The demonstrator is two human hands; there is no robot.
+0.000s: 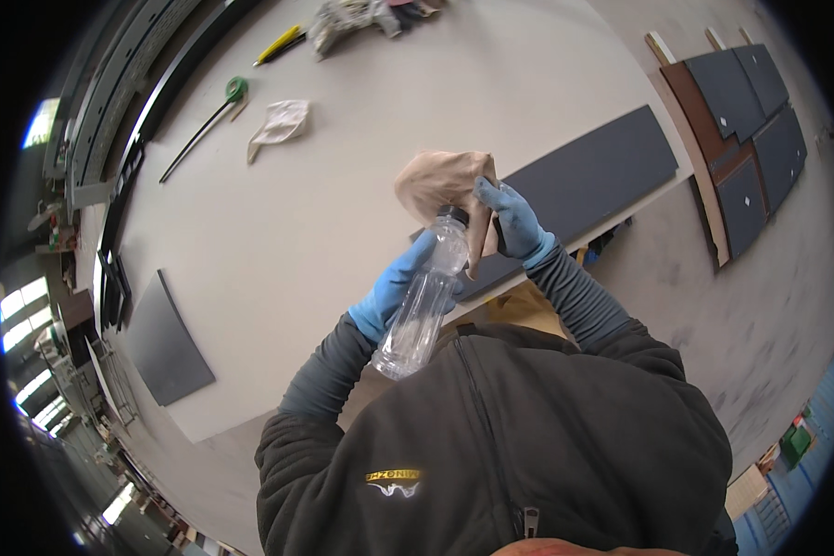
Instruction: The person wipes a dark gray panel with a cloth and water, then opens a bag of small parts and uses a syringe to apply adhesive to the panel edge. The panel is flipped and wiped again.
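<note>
A clear plastic bottle [420, 310] with a black cap is tilted in front of my chest, and my left hand [394, 289], in a blue glove, is wrapped round it. My right hand [517, 221], gloved in blue too, pinches a beige cloth [445, 181] by its right side. The cloth hangs by the bottle's capped end; whether the two touch I cannot tell. Beneath the hands a long dark grey panel [588, 171] lies along the near edge of the white table [334, 213].
On the table lie a pale rag [283, 122], a green tape roll [236, 89] beside a thin black rod, a yellow cutter knife [280, 44] and a crumpled cloth heap [347, 23]. Another grey panel [169, 341] is at the left. Dark panels [741, 120] are stacked at the right.
</note>
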